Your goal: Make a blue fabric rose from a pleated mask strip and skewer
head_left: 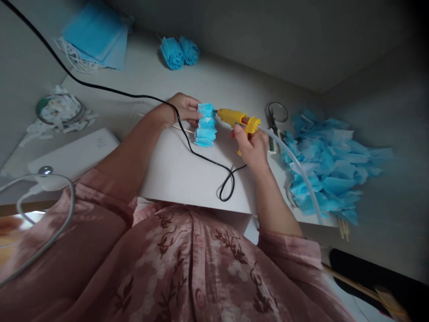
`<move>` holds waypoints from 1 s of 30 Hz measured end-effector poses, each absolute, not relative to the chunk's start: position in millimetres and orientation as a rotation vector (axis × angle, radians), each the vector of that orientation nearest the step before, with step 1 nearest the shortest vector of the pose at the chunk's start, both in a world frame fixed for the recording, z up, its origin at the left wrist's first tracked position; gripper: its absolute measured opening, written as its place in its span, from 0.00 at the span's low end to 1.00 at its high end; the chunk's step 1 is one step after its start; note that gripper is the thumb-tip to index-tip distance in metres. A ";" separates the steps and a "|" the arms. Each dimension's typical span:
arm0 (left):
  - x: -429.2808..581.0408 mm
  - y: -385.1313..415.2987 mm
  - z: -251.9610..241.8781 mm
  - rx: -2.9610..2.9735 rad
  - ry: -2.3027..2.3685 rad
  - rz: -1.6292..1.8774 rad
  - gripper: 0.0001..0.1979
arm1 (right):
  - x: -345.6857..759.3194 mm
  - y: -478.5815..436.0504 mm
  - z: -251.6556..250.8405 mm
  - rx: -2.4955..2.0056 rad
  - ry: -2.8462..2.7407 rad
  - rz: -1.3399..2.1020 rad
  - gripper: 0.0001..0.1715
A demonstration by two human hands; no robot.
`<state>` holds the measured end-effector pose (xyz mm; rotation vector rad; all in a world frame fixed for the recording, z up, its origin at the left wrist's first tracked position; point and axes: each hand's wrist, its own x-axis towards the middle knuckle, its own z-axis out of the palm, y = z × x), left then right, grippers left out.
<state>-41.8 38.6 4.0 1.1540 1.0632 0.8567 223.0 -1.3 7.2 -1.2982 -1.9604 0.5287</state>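
My left hand [182, 109] pinches the upper left edge of a pleated light-blue strip [205, 127], which looks like face-mask fabric. A thin wooden stick [182, 129] runs from below that hand to the strip. In my right hand [253, 145] is a yellow hot glue gun [234, 118], its nozzle at the strip's upper right edge; I cannot tell whether it touches. A long translucent glue stick [295, 158] curves out of the gun's back. The gun's black cord [147, 96] crosses over my left wrist and loops on the white table [187, 179].
Blue face masks [95, 36] lie at the back left, two blue fabric roses [179, 52] at the back. White scraps [60, 109] fill a round container at left, near a white power bank [73, 156]. Scissors [272, 118], a tape roll [278, 112] and piled blue pieces [328, 165] are at right.
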 end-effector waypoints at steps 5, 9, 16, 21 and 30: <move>-40.9 39.3 1.7 1.137 1.071 0.868 0.16 | 224.5 -3.6 14.1 -1.316 -1.937 0.482 0.38; -40.0 39.3 1.4 1.124 1.088 0.862 0.14 | 221.7 -5.7 11.6 -1.286 -1.973 0.549 0.37; -43.3 40.1 -3.0 1.169 1.058 0.862 0.15 | 217.2 -7.2 6.8 -1.278 -2.034 0.622 0.34; -43.0 38.9 -0.7 1.171 1.065 0.853 0.14 | 216.5 -8.1 8.1 -1.274 -2.027 0.603 0.35; -42.9 37.8 4.3 1.201 1.046 0.840 0.16 | 216.5 -7.7 8.8 -1.282 -2.005 0.567 0.38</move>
